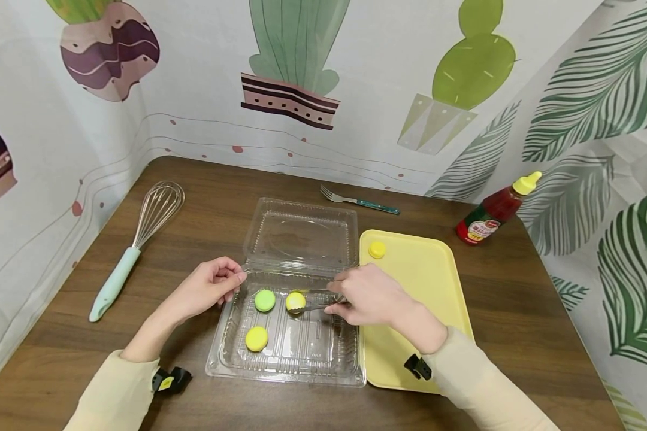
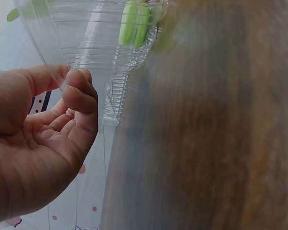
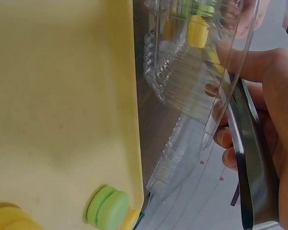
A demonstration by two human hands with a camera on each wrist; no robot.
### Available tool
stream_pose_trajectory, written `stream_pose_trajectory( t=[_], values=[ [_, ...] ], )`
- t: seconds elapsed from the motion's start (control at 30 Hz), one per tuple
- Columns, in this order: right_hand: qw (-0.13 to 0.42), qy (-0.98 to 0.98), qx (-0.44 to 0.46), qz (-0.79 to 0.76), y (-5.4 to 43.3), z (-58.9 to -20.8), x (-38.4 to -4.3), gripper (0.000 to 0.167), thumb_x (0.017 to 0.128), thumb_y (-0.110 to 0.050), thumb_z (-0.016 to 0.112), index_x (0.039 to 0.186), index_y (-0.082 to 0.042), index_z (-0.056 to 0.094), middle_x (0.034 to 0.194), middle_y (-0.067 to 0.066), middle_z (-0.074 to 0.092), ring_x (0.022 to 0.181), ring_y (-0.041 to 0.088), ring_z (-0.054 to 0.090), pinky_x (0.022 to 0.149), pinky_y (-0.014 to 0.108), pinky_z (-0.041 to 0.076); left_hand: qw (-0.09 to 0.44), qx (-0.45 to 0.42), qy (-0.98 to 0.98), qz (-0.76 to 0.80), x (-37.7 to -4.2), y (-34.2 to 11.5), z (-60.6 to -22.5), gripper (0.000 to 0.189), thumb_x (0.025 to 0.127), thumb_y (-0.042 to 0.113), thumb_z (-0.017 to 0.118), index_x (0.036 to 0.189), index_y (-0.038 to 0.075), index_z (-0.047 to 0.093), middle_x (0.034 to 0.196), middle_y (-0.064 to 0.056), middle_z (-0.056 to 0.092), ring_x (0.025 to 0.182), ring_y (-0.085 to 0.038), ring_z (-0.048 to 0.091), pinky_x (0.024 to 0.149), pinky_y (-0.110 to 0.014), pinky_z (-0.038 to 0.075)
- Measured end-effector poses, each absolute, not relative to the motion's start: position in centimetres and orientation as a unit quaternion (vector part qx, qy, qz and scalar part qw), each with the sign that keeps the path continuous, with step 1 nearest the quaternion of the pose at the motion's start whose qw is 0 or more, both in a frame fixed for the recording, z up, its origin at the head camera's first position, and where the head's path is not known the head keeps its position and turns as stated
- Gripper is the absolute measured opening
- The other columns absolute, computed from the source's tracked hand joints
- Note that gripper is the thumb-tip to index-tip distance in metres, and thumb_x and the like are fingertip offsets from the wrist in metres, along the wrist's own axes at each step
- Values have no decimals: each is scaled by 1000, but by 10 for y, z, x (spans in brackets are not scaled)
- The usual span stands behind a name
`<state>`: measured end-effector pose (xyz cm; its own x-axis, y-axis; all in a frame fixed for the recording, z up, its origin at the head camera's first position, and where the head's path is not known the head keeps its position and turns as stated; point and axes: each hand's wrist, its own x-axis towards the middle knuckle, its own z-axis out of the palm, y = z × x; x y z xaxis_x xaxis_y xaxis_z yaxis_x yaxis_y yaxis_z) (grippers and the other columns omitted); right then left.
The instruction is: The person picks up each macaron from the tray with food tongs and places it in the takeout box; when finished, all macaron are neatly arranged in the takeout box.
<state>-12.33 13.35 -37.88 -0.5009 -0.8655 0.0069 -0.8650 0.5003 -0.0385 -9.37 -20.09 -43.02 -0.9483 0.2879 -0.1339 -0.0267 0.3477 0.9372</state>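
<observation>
Clear plastic forms the hinged container [image 1: 286,377] before you, its lid [image 1: 304,233] laid back at twelve o'clock. Your left hand [image 1: 207,287] pinches the rim at ten o'clock, thumb against finger. Your right hand [image 1: 372,293] grips metal tongs [image 3: 252,163], their arms drawn in around a yellow macaron [image 1: 295,297] over twelve o'clock of the base; you cannot tell whether it touches the floor. Inside, a green macaron [image 1: 265,300] sits at ten o'clock and a second yellow macaron [image 1: 256,339] at eight. At the container's three o'clock, just beside it, you have a yellow tray [image 1: 415,281] bearing another yellow macaron [image 1: 377,249] at its eleven o'clock; your right wrist view also shows a green one [image 3: 113,210] there. Farther off lie a whisk [image 1: 121,269] at ten o'clock and a fork [image 1: 363,202] at one, while a red sauce bottle [image 1: 487,212] stands at two.
</observation>
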Motion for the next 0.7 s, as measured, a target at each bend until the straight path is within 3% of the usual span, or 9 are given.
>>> stream_pose_trajectory(
  t=[0.7],
  values=[
    [-7, 865, -501, 3, 132, -383, -124, 33, 90, -45, 71, 89, -11, 73, 69, -8, 58, 57, 8, 54, 46, 26, 43, 139, 81, 807, 568, -93, -201, -429, 21, 100, 14, 62, 103, -7, 57, 72, -7, 57, 57, -14, 53, 50, -28, 47]
  ],
)
